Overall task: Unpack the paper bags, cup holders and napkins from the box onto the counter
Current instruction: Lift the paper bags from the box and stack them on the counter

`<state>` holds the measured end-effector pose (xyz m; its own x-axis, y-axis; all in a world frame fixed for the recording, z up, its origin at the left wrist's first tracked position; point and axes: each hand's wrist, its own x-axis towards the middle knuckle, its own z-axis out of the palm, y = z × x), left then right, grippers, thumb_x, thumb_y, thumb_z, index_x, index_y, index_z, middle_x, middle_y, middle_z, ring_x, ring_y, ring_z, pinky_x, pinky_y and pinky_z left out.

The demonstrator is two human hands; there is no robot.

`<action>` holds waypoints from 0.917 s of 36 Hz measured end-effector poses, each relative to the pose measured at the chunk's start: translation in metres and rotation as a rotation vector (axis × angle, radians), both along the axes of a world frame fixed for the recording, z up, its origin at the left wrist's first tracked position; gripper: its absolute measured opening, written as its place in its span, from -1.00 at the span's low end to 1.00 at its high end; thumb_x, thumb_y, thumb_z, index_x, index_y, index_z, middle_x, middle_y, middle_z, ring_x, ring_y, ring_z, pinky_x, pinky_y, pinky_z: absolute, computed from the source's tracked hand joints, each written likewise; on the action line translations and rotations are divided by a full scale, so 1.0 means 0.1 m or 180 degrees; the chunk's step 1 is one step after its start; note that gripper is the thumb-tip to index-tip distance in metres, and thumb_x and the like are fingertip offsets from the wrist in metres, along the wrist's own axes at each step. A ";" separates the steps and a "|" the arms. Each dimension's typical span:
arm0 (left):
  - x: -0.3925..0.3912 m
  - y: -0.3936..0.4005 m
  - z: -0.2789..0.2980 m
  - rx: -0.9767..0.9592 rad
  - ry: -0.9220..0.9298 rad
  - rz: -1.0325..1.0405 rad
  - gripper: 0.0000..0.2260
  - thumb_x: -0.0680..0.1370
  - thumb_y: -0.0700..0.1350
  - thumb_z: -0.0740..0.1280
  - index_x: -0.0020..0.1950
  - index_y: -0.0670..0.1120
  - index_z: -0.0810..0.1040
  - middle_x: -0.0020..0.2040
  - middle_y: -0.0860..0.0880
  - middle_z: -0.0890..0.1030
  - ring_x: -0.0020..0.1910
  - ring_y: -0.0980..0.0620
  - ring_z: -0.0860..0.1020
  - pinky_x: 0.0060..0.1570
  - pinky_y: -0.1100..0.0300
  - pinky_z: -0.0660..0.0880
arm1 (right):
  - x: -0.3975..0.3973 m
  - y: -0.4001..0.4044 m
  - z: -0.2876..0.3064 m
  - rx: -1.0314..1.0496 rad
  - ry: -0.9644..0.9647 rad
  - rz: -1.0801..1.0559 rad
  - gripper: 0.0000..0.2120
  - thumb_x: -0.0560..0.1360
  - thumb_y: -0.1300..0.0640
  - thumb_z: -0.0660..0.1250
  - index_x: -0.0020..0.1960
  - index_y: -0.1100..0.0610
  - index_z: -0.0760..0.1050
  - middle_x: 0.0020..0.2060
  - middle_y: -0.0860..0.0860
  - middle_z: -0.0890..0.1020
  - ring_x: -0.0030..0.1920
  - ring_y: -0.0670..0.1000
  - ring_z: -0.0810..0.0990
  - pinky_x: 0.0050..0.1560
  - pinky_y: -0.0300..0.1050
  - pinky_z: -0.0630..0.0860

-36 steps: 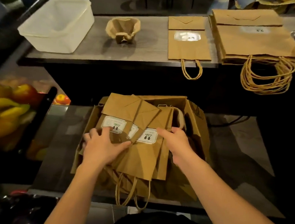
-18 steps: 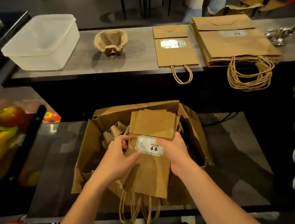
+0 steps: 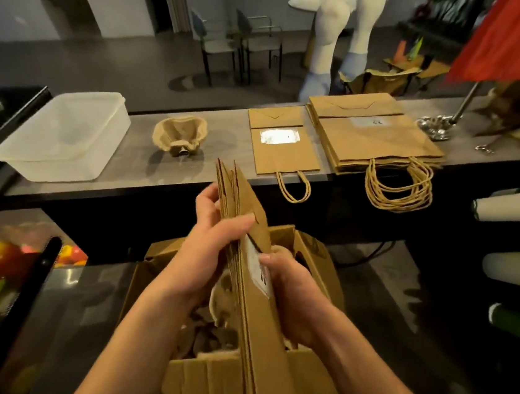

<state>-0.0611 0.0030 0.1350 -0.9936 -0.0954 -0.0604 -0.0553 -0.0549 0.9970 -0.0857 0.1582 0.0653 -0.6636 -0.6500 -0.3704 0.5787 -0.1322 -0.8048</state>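
While both hands' grip clasps bag bundle (image 3: 242, 227) | counter (image 3: 134, 150): tub (image 3: 61, 135), bags (image 3: 378, 139) | chairs (image 3: 237, 42) behind

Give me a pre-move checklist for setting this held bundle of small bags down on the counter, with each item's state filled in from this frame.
1. Bundle of bags gripped on both sides: ok, left hand and right hand both clamp it.
2. Bundle lifted out of the box: cannot tell, its lower end is hidden by the arms.
3. Handles free of the box contents: cannot tell, not visible.
4. Matching pile to land on: ok, small bag lies flat on the counter.
5. Neighbours out of the way: ok, cup holder and large bag stack sit apart from it.
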 end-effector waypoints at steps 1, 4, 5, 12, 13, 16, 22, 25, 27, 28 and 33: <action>-0.08 0.01 0.08 0.0050 0.0144 0.0037 -0.11 0.28 0.13 0.46 0.54 0.19 0.13 0.31 -0.09 0.50 0.15 -0.05 0.64 0.10 -0.01 0.62 | -0.01 -0.01 0.06 0.0007 0.0035 0.0095 -0.51 0.50 -0.21 0.32 0.27 0.10 0.59 0.11 0.18 0.67 0.11 0.19 0.63 0.29 0.20 0.51; -0.31 0.03 0.30 0.0170 0.0457 0.0053 -0.13 0.36 0.07 0.42 0.60 0.18 0.07 0.44 -0.04 0.46 0.27 0.01 0.58 0.22 -0.02 0.58 | -0.10 -0.01 0.22 -0.0034 0.0082 0.0177 -0.41 0.49 -0.27 0.34 0.31 0.15 0.57 0.10 0.20 0.66 0.10 0.18 0.62 0.28 0.18 0.51; -0.37 0.06 0.37 0.0136 0.0541 0.0014 -0.20 0.40 0.02 0.37 0.60 0.13 0.10 0.42 -0.03 0.47 0.24 0.08 0.60 0.22 0.01 0.57 | -0.13 0.00 0.29 -0.0040 0.0102 0.0164 -0.45 0.52 -0.26 0.32 0.29 0.14 0.58 0.09 0.19 0.67 0.09 0.17 0.63 0.30 0.19 0.51; -0.67 0.22 0.85 -0.0090 0.0654 0.0174 -0.42 0.44 0.07 0.27 0.47 0.07 0.35 0.14 -0.01 0.54 -0.05 0.20 0.64 -0.07 0.21 0.56 | -0.41 0.08 0.68 -0.0207 0.0354 -0.0316 -0.58 0.63 -0.03 0.29 0.43 0.12 0.42 0.06 0.16 0.68 -0.04 0.11 0.69 -0.02 0.03 0.64; -0.72 0.22 0.89 -0.0105 0.0572 0.0213 -0.46 0.45 0.10 0.28 0.43 0.06 0.40 0.11 0.00 0.53 -0.01 0.12 0.62 0.00 0.14 0.53 | -0.46 0.10 0.72 -0.0230 0.0436 -0.0382 -0.59 0.63 -0.01 0.31 0.43 0.09 0.41 0.04 0.14 0.68 -0.06 0.09 0.71 -0.06 0.01 0.64; -0.90 0.22 0.95 0.0126 0.0310 0.0399 -0.63 0.56 0.10 0.30 0.28 -0.08 0.49 0.09 -0.03 0.52 0.06 0.00 0.53 0.25 -0.10 0.50 | -0.62 0.18 0.86 -0.0178 0.0608 -0.0377 -0.66 0.65 0.00 0.30 0.41 -0.02 0.45 0.00 0.07 0.73 -0.04 0.07 0.73 -0.05 -0.02 0.65; -1.22 0.29 0.96 0.0226 -0.0048 0.0548 -0.62 0.62 0.23 0.24 0.21 -0.05 0.53 -0.07 -0.10 0.53 -0.11 -0.05 0.56 0.14 -0.08 0.55 | -0.87 0.25 1.05 0.0189 0.0637 -0.0410 -0.79 0.64 0.01 0.28 0.26 -0.04 0.53 0.03 0.10 0.70 -0.06 0.07 0.71 -0.09 -0.04 0.66; -1.27 0.26 0.92 0.0115 -0.0196 0.0492 -0.58 0.61 0.29 0.22 0.18 -0.04 0.51 -0.20 0.02 0.62 -0.21 0.02 0.63 -0.17 0.02 0.61 | -1.08 0.29 1.10 0.0313 0.0743 -0.1003 -0.86 0.63 0.09 0.32 0.14 -0.11 0.55 0.01 0.03 0.69 0.04 0.07 0.68 0.10 0.04 0.65; -1.27 0.24 0.84 -0.0102 -0.0312 0.0280 -0.59 0.59 0.29 0.27 0.20 -0.02 0.54 -0.07 0.05 0.68 -0.15 0.05 0.64 -0.24 0.11 0.55 | -1.27 0.31 1.12 0.0387 0.0832 -0.1387 -0.79 0.62 0.14 0.35 0.23 -0.05 0.55 0.05 0.03 0.70 0.08 0.07 0.68 0.20 0.09 0.61; -1.25 0.24 0.80 -0.0207 -0.0405 0.0178 -0.59 0.59 0.27 0.28 0.27 0.01 0.54 0.08 0.02 0.69 0.01 -0.01 0.65 -0.18 0.09 0.56 | -1.36 0.32 1.12 0.0491 0.0931 -0.1527 -0.76 0.62 0.13 0.36 0.27 -0.04 0.53 0.07 0.02 0.70 0.09 0.05 0.67 0.17 0.07 0.62; -1.29 0.33 0.63 -0.0813 -0.0454 -0.0200 -0.69 0.65 0.02 0.30 0.39 0.09 0.43 0.19 0.07 0.65 0.17 0.04 0.63 0.21 -0.07 0.57 | -1.80 0.29 1.12 0.0908 0.1393 -0.1828 -0.66 0.61 0.14 0.40 0.35 -0.06 0.49 0.16 -0.07 0.67 0.15 -0.03 0.64 0.16 0.00 0.62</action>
